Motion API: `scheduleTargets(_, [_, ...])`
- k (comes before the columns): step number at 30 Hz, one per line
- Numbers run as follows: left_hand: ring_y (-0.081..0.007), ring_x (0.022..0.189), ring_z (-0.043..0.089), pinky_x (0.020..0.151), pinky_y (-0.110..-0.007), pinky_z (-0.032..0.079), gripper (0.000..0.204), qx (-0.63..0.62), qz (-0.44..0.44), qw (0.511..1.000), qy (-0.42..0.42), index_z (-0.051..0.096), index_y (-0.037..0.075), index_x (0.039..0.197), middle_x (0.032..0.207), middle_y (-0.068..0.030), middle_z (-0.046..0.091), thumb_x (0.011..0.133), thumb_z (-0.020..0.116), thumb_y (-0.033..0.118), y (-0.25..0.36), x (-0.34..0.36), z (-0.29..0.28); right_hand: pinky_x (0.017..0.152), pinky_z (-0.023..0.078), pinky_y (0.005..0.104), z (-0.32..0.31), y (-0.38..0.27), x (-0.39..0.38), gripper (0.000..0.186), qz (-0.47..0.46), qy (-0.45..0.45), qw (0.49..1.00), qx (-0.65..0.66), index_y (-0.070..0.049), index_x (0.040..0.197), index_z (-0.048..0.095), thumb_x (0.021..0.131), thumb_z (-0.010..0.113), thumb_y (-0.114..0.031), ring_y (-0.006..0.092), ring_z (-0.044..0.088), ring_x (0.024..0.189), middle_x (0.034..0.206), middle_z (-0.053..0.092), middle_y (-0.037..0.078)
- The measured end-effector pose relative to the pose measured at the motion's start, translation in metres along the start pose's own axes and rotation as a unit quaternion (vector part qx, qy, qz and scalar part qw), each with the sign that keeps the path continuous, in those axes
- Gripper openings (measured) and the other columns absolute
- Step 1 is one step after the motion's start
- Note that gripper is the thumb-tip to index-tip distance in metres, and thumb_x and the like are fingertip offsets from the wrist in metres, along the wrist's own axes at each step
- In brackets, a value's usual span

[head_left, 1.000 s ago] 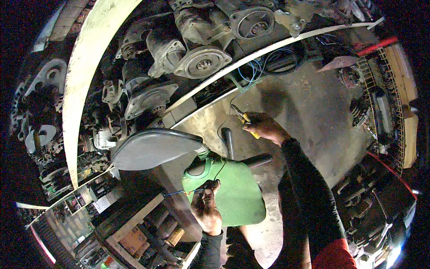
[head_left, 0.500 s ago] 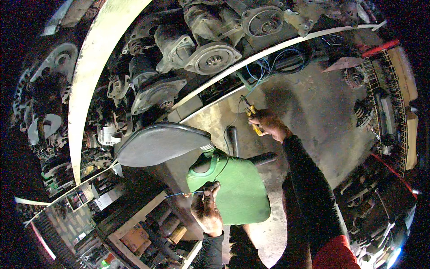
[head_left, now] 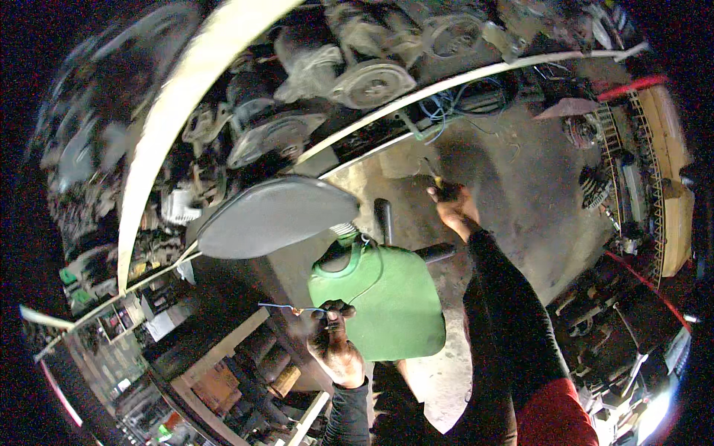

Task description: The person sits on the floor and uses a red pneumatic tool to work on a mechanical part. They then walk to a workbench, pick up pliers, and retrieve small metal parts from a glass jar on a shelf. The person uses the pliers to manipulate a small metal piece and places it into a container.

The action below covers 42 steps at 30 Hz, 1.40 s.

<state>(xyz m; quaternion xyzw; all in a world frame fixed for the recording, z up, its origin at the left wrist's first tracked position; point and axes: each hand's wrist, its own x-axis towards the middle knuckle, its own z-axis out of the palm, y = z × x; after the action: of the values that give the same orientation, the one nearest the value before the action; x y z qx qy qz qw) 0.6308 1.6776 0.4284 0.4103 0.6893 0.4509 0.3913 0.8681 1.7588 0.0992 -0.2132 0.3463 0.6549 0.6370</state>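
My left hand is closed on a thin wire with a blue length and a small orange-copper part, held over the green seat of a swivel chair. A thin dark wire runs up from it across the seat. The chair's dark grey backrest tilts to the left. My right hand is closed round yellow-handled pliers, held out above the floor beyond the chair, jaws pointing away from me. Their tips are blurred, so I cannot tell what they grip.
Greasy metal housings crowd the shelf along the back, behind a pale edging strip. Coiled blue hose or cable lies beneath it. Parts racks line the right, a wooden frame the lower left. Concrete floor surrounds the chair.
The view has shifted, blurring the upper shelves. My right hand with the pliers has moved right and slightly away from me. My left hand with the wire has shifted slightly left.
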Motion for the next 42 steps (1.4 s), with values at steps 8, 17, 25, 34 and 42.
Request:
scheduleTargets(8, [-0.0153, 0.071, 0.063, 0.062, -0.028, 0.050, 0.026, -0.090, -0.135, 0.986, -0.035, 0.071, -0.004, 0.111, 0.091, -0.0090, 0.071, 0.099, 0.063, 0.017, 0.078, -0.003, -0.145, 0.085, 0.051, 0.0402, 0.011, 0.114, -0.221, 0.031, -0.163, -0.010, 0.885, -0.436, -0.001, 0.112, 0.067, 0.096, 0.061, -0.027, 0.0257, 0.065, 0.093, 0.104, 0.069, 0.013])
scheduleTargets(17, [-0.0340, 0.087, 0.071, 0.081, -0.040, 0.054, 0.033, 0.096, 0.015, 0.977, -0.189, 0.065, -0.001, 0.129, 0.100, -0.0238, 0.071, 0.098, 0.059, 0.007, 0.195, -0.011, -0.460, 0.088, 0.050, 0.0316, 0.244, 0.521, -0.501, 0.024, -0.132, -0.261, 0.589, -0.753, 0.002, 0.114, 0.069, 0.092, 0.074, -0.006, 0.0166, 0.063, 0.099, 0.115, 0.064, 0.006])
scheduleTargets(25, [-0.0307, 0.076, 0.070, 0.070, -0.041, 0.054, 0.028, 0.054, 0.078, 0.971, -0.219, 0.066, 0.002, 0.122, 0.084, -0.0184, 0.068, 0.098, 0.060, 0.016, 0.240, 0.001, -0.668, 0.069, 0.051, 0.0271, 0.304, 0.730, -0.542, 0.011, -0.084, -0.348, 0.592, -0.722, -0.002, 0.091, 0.072, 0.092, 0.077, -0.012, 0.0084, 0.063, 0.075, 0.080, 0.068, -0.002])
scheduleTargets(34, [-0.0142, 0.086, 0.063, 0.082, -0.032, 0.053, 0.030, -0.029, 0.006, 0.998, -0.062, 0.068, -0.002, 0.116, 0.101, -0.0108, 0.075, 0.093, 0.075, 0.017, 0.258, 0.069, -0.730, 0.055, 0.050, 0.0297, 0.336, 0.858, -0.534, 0.025, -0.079, -0.345, 0.571, -0.741, 0.001, 0.077, 0.066, 0.086, 0.083, -0.015, 0.0097, 0.058, 0.058, 0.069, 0.065, 0.007])
scheduleTargets(42, [-0.0187, 0.068, 0.066, 0.067, -0.037, 0.052, 0.028, -0.012, 0.102, 0.987, 0.121, 0.076, 0.002, 0.107, 0.081, -0.0182, 0.072, 0.097, 0.069, 0.028, 0.269, 0.214, -0.766, 0.065, 0.049, 0.0332, 0.425, 0.971, -0.407, 0.019, -0.167, -0.476, 0.405, -0.763, -0.003, 0.085, 0.067, 0.084, 0.083, -0.013, 0.0184, 0.060, 0.066, 0.076, 0.066, 0.004])
